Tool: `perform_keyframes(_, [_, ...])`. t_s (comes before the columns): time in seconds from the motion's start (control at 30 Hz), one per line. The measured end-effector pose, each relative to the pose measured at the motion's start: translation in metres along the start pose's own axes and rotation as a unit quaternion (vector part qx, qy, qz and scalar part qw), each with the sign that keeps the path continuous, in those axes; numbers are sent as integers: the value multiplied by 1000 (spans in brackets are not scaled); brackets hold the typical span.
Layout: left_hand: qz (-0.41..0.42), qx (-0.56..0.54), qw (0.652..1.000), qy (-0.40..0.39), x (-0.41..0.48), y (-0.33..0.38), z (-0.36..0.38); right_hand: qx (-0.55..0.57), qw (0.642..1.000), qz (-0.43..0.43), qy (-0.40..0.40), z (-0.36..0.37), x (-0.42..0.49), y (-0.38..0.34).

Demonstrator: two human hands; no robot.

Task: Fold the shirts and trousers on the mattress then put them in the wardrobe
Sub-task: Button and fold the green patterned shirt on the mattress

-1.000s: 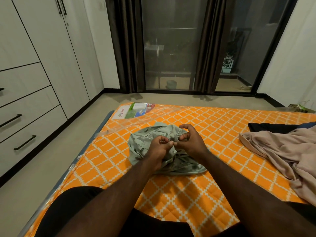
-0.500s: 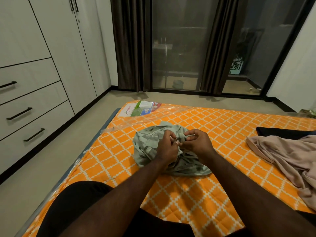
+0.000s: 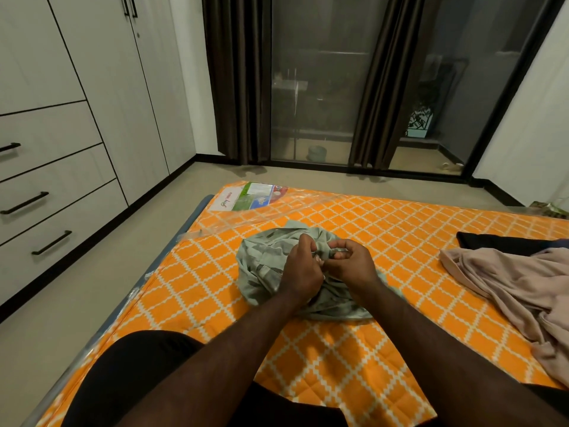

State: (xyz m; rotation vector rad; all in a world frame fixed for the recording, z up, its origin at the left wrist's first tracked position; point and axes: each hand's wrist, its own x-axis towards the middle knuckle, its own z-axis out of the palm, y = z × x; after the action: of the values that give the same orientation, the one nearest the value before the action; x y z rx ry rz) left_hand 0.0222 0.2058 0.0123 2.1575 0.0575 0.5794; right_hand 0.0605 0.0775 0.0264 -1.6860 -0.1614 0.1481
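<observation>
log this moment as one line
left hand: pinches green shirt | right hand: pinches green shirt | green shirt: crumpled on mattress | beige garment: unfolded, apart

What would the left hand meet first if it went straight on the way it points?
Probably the right hand, just ahead of the left hand; both pinch the green shirt between them. Depth unclear.

One head-worn view, close above the mattress (image 3: 400, 241), tilted down, facing the glass door (image 3: 311, 87) beyond it; wardrobe (image 3: 117, 87) left.
</observation>
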Motion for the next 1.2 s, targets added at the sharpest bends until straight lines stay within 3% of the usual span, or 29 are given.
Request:
perform_keyframes(0.3, [4,-59,998,-16,5,-9,-3,117,991,64,8,0,6,1])
perform_keyframes(0.77, [-84,-161,981,-70,7,-6,-9,-6,1000,0,20,-1,1,-6])
perform_keyframes(0.93, [52,-68,992,-91,2,-6,-7,-65,996,30,48,3,3,-10])
perform_keyframes(1.03, [120,-29,989,-86,2,-7,-4,-117,991,-2,69,2,-1,-8])
perform_keyframes(1.1, [106,-44,992,-55,6,-10,-3,-135,988,-50,63,0,-3,-7])
perform_keyframes(1.2, [14,-77,997,1,12,-16,-6,-121,987,-99,30,0,-2,-11])
